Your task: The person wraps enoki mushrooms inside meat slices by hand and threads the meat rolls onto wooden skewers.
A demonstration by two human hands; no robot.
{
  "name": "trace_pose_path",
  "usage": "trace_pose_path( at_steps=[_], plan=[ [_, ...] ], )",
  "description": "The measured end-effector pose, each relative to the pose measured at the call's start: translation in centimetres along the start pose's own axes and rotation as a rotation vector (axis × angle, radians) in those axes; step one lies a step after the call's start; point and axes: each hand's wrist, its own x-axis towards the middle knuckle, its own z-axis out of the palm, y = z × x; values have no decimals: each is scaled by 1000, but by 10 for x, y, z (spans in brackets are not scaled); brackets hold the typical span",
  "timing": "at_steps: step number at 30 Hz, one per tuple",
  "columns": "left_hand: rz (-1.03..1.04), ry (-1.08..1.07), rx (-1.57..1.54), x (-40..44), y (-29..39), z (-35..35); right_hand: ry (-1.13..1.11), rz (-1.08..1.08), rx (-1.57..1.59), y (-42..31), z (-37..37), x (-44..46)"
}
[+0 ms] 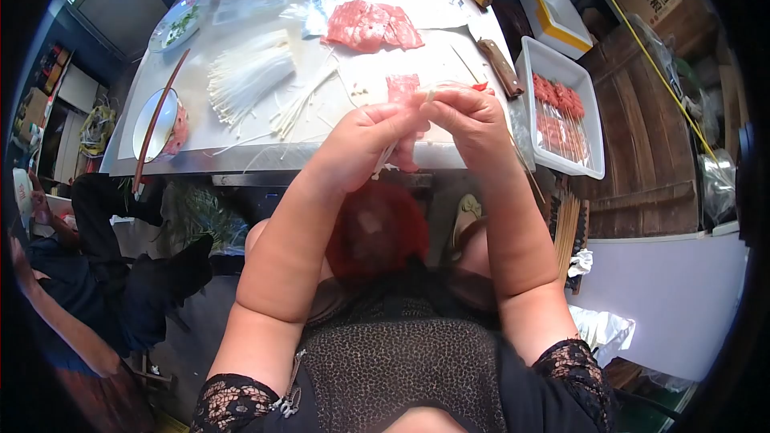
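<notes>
My left hand (365, 136) and my right hand (469, 116) meet at the table's near edge, fingertips pinched together. Between them shows a pale bit of enoki mushrooms (431, 96), and thin white stems hang below my left hand. Behind the fingers lies a thin meat slice (403, 84), partly hidden. By my right fingers is a small red piece (480, 87), perhaps chili. A thin stick (529, 168) shows beside my right wrist; whether it is held cannot be told. To the left, a bunch of enoki (253, 76) spreads on the table, with loose stems (305, 104).
Sliced meat (373, 26) lies farther back, near a wooden-handled knife (501, 68). A white tray (597, 136) of red meat skewers stands right. Left are a bowl (148, 124) with a brown stick across it and a plate of greens (178, 30). Another person (72, 297) sits left.
</notes>
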Motion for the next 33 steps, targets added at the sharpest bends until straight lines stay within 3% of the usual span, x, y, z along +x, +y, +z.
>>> trace_pose_path(
  at_steps=[1, 4, 5, 7, 11, 13, 17, 19, 20, 21, 22, 23, 24, 28, 31, 32, 33],
  plan=[
    [-56, 40, 2, 1, 0, 1, 3, 1, 0, 1, 2, 0],
    [-76, 53, -12, 1, -2, -9, 10, -508, -733, -1, 7, -1],
    [-78, 52, -13, 1, -2, -13, 11, -506, -734, -4, 7, 0],
    [-118, 65, -145, 0, -3, -18, -34, -830, -1206, -7, 10, -1],
    [-134, 37, -95, -6, 8, -16, -24, -828, -1389, -7, 11, -7],
    [-52, 18, 246, -9, 8, -11, -27, -797, -1433, -7, 9, -9],
    [75, 90, 563, -8, -3, 0, -54, -656, -1523, -11, 3, -12],
    [391, 269, 892, -2, -11, -2, 5, -614, -1376, 0, -2, -9],
    [393, 268, 892, -1, -13, 0, 59, -574, -1229, 4, -4, -8],
    [370, 298, 687, 0, -14, 3, 59, -576, -1230, 2, -3, -9],
    [346, 325, 481, 1, -15, 5, 45, -182, -836, 0, -2, -11],
    [348, 324, 481, 2, -16, 5, 31, 196, -426, -2, -1, -12],
    [296, 276, 335, 3, -16, 5, 16, 254, -277, -3, -2, -12],
    [77, 151, 66, 3, -17, 1, -64, 356, -244, -2, -14, -10],
    [-3, 76, -176, 3, -14, 10, -25, 245, -221, 2, -12, -8],
    [-1, 76, -176, 4, -15, 12, -21, 133, -191, 4, -10, -7],
    [-71, 15, -373, 5, -18, 13, -17, 23, -160, 6, -8, -6]
  ],
)
